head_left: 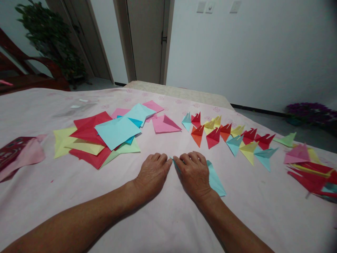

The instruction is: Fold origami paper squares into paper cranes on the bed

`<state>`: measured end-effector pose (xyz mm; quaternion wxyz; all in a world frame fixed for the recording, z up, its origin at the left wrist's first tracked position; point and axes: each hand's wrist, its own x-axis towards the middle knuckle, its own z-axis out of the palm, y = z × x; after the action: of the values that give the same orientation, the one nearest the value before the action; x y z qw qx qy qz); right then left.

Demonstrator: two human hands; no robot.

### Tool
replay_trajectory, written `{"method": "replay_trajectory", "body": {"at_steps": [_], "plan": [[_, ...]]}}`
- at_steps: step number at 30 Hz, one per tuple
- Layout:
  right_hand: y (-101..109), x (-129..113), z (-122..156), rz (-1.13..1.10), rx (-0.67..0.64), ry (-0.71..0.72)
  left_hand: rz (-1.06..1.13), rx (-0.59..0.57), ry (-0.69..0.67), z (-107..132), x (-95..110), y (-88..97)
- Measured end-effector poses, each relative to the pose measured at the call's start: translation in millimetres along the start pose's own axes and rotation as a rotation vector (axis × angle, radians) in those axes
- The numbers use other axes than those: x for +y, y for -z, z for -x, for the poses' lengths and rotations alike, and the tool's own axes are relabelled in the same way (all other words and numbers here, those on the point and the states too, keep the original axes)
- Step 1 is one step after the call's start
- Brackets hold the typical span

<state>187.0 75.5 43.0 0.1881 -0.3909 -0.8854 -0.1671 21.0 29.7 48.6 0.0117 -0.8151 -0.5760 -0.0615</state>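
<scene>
A folded sheet of light blue paper (216, 181) lies on the cloth, mostly covered by my right hand (193, 173). The fingers of that hand are curled and press on the paper, its thumb and fingertip near a narrow corner. My left hand (154, 173) is closed beside it, thumb and forefinger at the same pointed corner. The paper's middle and the exact pinch are hidden beneath the fingers. Just beyond my hands, a pink folded sheet (166, 125) rests with a raised crease.
Several coloured sheets (118, 131) lie piled at the left. Folded paper cranes (213, 137) stand in rows to the right, with more folded papers (310, 175) at the far right. A dark red packet (15, 149) and pink cloth (28, 156) sit far left.
</scene>
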Motion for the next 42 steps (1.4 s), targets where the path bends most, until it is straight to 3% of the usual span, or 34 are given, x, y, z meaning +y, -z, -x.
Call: {"method": "replay_trajectory", "body": {"at_steps": [4,34,42], "plan": [[-1.7,0.6,1.2,-0.004,0.038,0.021,-0.005,0.006,0.004,-1.1,-0.1,-0.4],[-6.5,1.5,1.1,-0.011,-0.029,0.060,-0.056,0.049,-0.014,-3.5,-0.9,-7.2],[0.1,6.2,6.8,0.003,-0.026,0.041,-0.095,0.034,-0.027,-7.3,-3.4,-9.8]]}}
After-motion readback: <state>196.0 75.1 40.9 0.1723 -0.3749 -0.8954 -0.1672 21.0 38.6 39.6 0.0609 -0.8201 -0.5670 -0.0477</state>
